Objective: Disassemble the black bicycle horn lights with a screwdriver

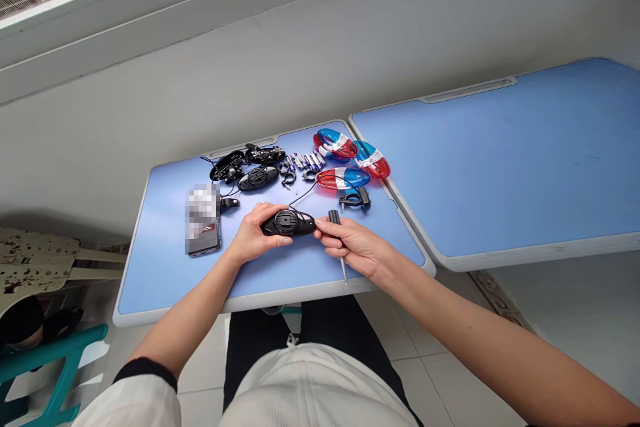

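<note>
- Two bare hands over the nearer blue folding table (160, 273): the left hand (253, 233) and the right hand (355, 247).
- Left fingers curled closed around a black oval housing (287, 222), held just above the table's middle, between both hands.
- Right fingers narrowly closed on a black-handled screwdriver (335, 217), shaft pointing down toward the table's near edge; right fingertips (319, 227) touching the housing's end.
- Thin black wire (305, 195) running from the housing toward the back of the table.
- Grouped beyond the hands: a second black housing (257, 178), black circuit halves (265, 155), AA-size batteries (305, 161), small black rings (287, 180), a black clamp (356, 200), three red-and-blue translucent shells (343, 178).
- White bands on the shells (341, 178): markings unreadable at this size.
- Smartphone (204, 243) at the table's left, its upper part hidden by a pixelated patch; no legible brand.
- Second blue table (500, 167) butted alongside, white-rimmed.
- Room: grey-white wall (125, 113), window frame (100, 13) with grille, pale floor tiles (400, 353), teal stool (55, 353) at lower left.
</note>
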{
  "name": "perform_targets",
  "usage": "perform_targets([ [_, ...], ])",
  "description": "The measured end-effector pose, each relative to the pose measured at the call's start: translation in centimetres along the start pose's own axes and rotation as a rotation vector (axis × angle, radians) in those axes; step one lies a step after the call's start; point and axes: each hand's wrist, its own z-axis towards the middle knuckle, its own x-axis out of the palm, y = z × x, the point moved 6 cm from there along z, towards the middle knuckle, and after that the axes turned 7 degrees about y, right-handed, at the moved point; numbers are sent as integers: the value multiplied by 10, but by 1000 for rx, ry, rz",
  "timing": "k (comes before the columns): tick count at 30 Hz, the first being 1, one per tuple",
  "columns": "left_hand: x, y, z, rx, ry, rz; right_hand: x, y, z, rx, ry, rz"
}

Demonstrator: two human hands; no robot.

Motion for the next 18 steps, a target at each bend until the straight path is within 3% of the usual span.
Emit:
perform_targets([
  [18, 3, 3, 0, -36, 38, 5, -3, -5, 5, 57, 52, 75],
])
